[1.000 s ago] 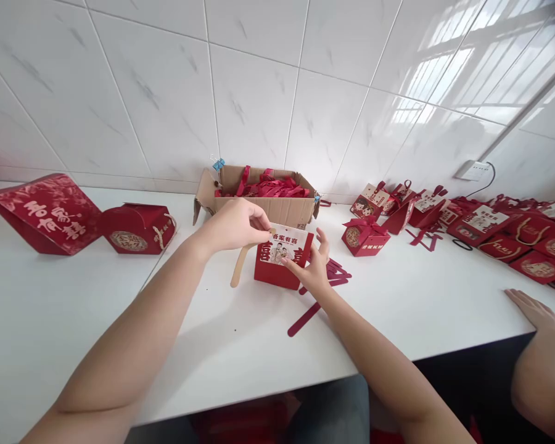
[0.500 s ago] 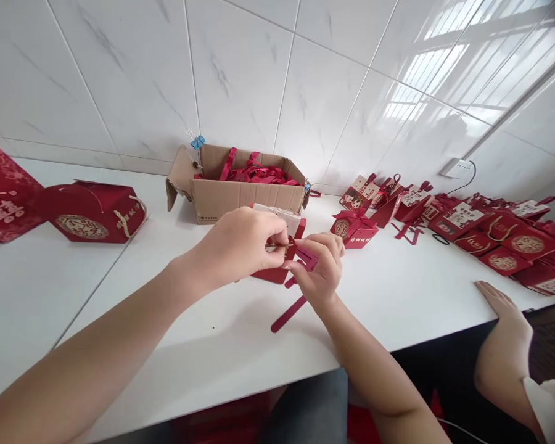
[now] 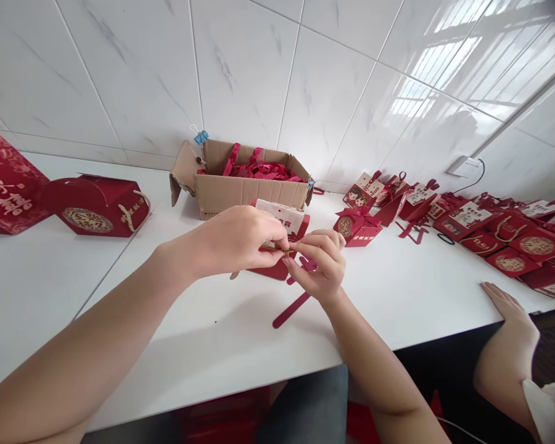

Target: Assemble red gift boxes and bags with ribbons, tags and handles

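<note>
Pinching a small gold piece (image 3: 287, 251) between thumb and fingertips of the left hand (image 3: 240, 240), nearly closed; pinching the same piece from three o'clock with the right hand (image 3: 321, 262), bending its other fingers loosely. Possibly gripping the end of a tan strip (image 3: 234, 275) too, poking out at eight o'clock, but being too covered to be sure. Working right in front of a red gift box (image 3: 274, 271), standing at twelve o'clock and showing 喜 on its white card (image 3: 292, 219). Reading 家 and 囍 on a large red box (image 3: 9, 191) at far nine o'clock; finding only tiny characters on the gold-emblem box (image 3: 102, 197) beside it. Seeing at eleven o'clock a cardboard box (image 3: 250, 193), holding heaped red ribbons (image 3: 261, 169) and wearing a blue clip (image 3: 201, 137). Noticing a ribbon-tied box (image 3: 358, 229) between two and three, piled red boxes (image 3: 536, 245) at three, another person's hand (image 3: 504, 301) between three and four, and a dark red strip (image 3: 291, 311) lying at six.
</note>
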A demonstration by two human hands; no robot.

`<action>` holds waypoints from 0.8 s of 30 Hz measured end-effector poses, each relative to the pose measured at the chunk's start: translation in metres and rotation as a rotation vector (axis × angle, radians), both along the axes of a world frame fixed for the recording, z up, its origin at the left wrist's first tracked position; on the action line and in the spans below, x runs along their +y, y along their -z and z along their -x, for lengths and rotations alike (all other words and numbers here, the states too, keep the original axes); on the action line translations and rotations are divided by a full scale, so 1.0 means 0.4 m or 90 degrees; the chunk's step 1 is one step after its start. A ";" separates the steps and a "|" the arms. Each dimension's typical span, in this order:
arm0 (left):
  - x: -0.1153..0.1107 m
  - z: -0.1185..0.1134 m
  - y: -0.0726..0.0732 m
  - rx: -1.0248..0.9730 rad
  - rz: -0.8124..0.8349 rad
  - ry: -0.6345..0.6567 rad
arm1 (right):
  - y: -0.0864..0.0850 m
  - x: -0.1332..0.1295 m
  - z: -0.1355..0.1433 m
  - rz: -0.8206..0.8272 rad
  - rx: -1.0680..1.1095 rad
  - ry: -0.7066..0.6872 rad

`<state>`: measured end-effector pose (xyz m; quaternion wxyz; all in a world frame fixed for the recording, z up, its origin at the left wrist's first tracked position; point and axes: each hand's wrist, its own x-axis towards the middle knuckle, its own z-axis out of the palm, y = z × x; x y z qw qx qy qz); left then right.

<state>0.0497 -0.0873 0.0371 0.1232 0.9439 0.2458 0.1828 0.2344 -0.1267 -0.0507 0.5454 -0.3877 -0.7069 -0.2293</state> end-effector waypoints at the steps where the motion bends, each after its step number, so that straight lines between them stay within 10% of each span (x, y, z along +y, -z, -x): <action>1: 0.000 -0.001 0.000 0.002 -0.003 0.003 | -0.001 0.000 0.000 -0.002 -0.001 0.002; 12: 0.019 -0.009 0.023 -0.032 -0.080 0.039 | 0.006 0.012 0.012 -0.115 0.022 -0.015; 24: 0.014 -0.022 0.029 -0.109 -0.091 -0.002 | 0.009 0.013 0.007 -0.016 0.090 -0.085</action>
